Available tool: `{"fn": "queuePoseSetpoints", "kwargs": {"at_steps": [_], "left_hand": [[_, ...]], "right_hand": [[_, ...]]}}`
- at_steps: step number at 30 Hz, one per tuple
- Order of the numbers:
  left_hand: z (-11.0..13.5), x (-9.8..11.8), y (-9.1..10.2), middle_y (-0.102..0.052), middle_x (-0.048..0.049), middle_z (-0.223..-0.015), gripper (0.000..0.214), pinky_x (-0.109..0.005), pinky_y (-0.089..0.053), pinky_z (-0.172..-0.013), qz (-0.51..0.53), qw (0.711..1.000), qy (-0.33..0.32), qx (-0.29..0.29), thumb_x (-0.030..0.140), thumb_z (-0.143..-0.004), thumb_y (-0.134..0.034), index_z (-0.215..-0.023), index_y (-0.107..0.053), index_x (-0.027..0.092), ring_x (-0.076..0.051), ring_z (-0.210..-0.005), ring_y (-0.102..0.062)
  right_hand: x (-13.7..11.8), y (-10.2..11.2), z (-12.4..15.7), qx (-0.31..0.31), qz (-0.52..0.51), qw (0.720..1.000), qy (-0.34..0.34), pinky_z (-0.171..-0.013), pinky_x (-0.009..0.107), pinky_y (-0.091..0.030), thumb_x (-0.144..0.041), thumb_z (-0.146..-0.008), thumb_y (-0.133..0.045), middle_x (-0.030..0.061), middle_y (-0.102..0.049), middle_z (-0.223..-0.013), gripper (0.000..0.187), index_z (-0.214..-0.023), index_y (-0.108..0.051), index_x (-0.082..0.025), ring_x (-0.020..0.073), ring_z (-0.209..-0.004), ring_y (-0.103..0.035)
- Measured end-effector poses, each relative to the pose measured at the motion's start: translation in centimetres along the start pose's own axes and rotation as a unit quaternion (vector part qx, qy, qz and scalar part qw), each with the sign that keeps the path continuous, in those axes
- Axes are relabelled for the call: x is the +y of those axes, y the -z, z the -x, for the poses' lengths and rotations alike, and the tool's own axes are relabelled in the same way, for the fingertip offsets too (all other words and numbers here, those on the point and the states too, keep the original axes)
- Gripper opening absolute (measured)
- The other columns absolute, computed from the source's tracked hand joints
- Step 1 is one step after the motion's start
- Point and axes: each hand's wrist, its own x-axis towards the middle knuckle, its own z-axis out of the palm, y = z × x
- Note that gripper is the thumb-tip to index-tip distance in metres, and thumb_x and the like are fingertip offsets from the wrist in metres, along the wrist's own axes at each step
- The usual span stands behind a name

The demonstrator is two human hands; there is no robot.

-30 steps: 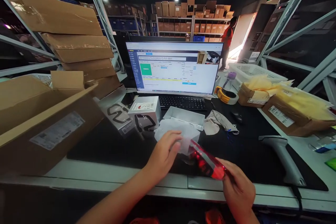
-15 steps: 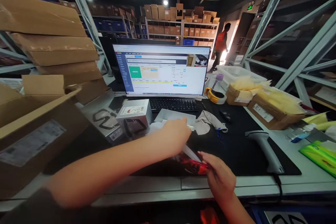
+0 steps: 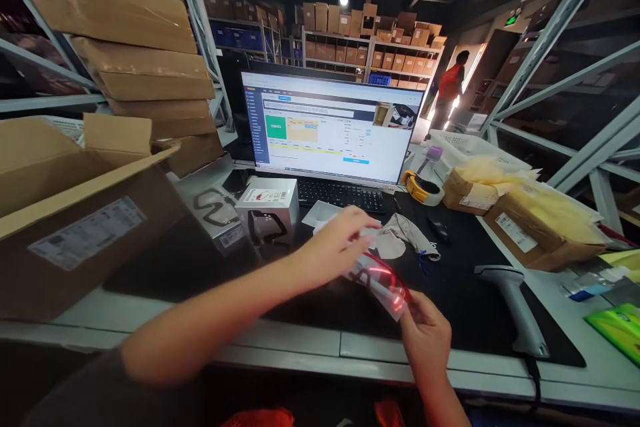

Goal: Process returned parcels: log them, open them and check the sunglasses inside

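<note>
A clear plastic bag with a curved red and black item inside hangs tilted over the black mat. My right hand pinches its lower right corner between thumb and fingers. At the bag's upper end is my left hand, slightly blurred, its bent fingers closed on the plastic. Behind the left hand lies an open whitish box tray, partly covered by that hand. Left of it stands a grey product box picturing a black loop-shaped item, beside a second, similar box lying flat.
A monitor and keyboard stand at the back. Around the mat are a grey cloth, a mouse, a barcode scanner and a tape roll. An open carton takes up the left; a person is far off.
The view has shifted a little to the left. The bag has been raised and turned, so more of the red item shows. My left hand has come off the tray onto the bag's upper end.
</note>
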Motion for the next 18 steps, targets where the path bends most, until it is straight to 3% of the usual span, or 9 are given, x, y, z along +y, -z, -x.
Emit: {"fn": "queuePoseSetpoints", "kwargs": {"at_steps": [2, 3, 4, 7, 10, 15, 18], "left_hand": [[3.7, -0.4, -0.7, -0.063, -0.0043, -0.098, 0.02, -0.028, -0.05, -0.08, -0.023, 0.986, 0.057, 0.157, 0.026, -0.095, -0.049, -0.106, -0.064, 0.021, -0.016, -0.086, -0.06], [5.5, -0.6, -1.3, -0.061, -0.0024, -0.09, 0.015, -0.026, -0.049, -0.072, -0.039, 0.971, 0.107, 0.211, 0.026, -0.093, -0.05, -0.099, -0.063, 0.021, -0.015, -0.078, -0.059], [7.2, -0.9, -2.0, -0.059, -0.0002, -0.082, 0.011, -0.024, -0.046, -0.064, -0.055, 0.962, 0.15, 0.22, 0.028, -0.09, -0.053, -0.091, -0.061, 0.021, -0.013, -0.069, -0.056], [10.4, -1.7, -4.0, -0.053, 0.0041, -0.063, 0.019, -0.023, -0.036, -0.051, -0.118, 0.957, 0.237, 0.119, 0.038, -0.083, -0.062, -0.073, -0.057, 0.022, -0.012, -0.053, -0.049], [10.5, -2.3, -5.4, -0.052, 0.0041, -0.056, 0.032, -0.023, -0.03, -0.049, -0.177, 0.939, 0.291, 0.05, 0.047, -0.082, -0.061, -0.063, -0.053, 0.022, -0.012, -0.049, -0.047], [9.1, -3.1, -6.2, -0.053, 0.0028, -0.055, 0.032, -0.025, -0.029, -0.05, -0.181, 0.935, 0.295, 0.073, 0.043, -0.09, -0.048, -0.069, -0.059, 0.022, -0.013, -0.049, -0.046], [9.1, -3.1, -6.7, -0.051, 0.0023, -0.056, 0.033, -0.026, -0.03, -0.051, -0.167, 0.959, 0.206, 0.101, 0.037, -0.094, -0.045, -0.067, -0.055, 0.02, -0.012, -0.05, -0.046]], "right_hand": [[-0.1, -0.1, 0.1, -0.012, -0.038, 0.998, -0.041, -0.051, 0.019, -0.057, -0.022, -0.083, -0.069, -0.0009, -0.074, -0.071, 0.007, -0.086, -0.075, -0.022, 0.0136, -0.056, -0.069], [-0.3, -0.2, 0.2, -0.019, -0.051, 0.998, -0.044, -0.051, 0.019, -0.056, -0.022, -0.082, -0.07, -0.0006, -0.074, -0.07, 0.006, -0.083, -0.075, -0.021, 0.0136, -0.056, -0.069], [-0.6, -0.4, 0.3, -0.026, -0.061, 0.997, -0.041, -0.051, 0.019, -0.056, -0.022, -0.081, -0.069, -0.0002, -0.074, -0.07, 0.006, -0.081, -0.075, -0.021, 0.0137, -0.057, -0.069], [-1.7, -1.3, 0.6, -0.052, -0.078, 0.995, -0.024, -0.052, 0.018, -0.054, -0.019, -0.081, -0.069, 0.0008, -0.073, -0.07, 0.008, -0.077, -0.075, -0.02, 0.0133, -0.06, -0.068], [-2.4, -2.2, 0.9, -0.058, -0.072, 0.996, -0.002, -0.054, 0.019, -0.054, -0.017, -0.081, -0.072, 0.0, -0.072, -0.069, 0.005, -0.078, -0.074, -0.02, 0.0119, -0.061, -0.066], [-2.6, -2.6, 1.7, -0.037, -0.059, 0.997, 0.03, -0.062, 0.021, -0.056, -0.013, -0.081, -0.072, 0.0011, -0.073, -0.074, 0.006, -0.08, -0.073, -0.019, 0.0125, -0.067, -0.068], [-2.6, -2.6, 1.9, -0.004, -0.031, 0.999, 0.033, -0.066, 0.023, -0.058, -0.015, -0.08, -0.074, 0.0049, -0.075, -0.085, 0.004, -0.079, -0.074, -0.019, 0.015, -0.077, -0.072]]}}
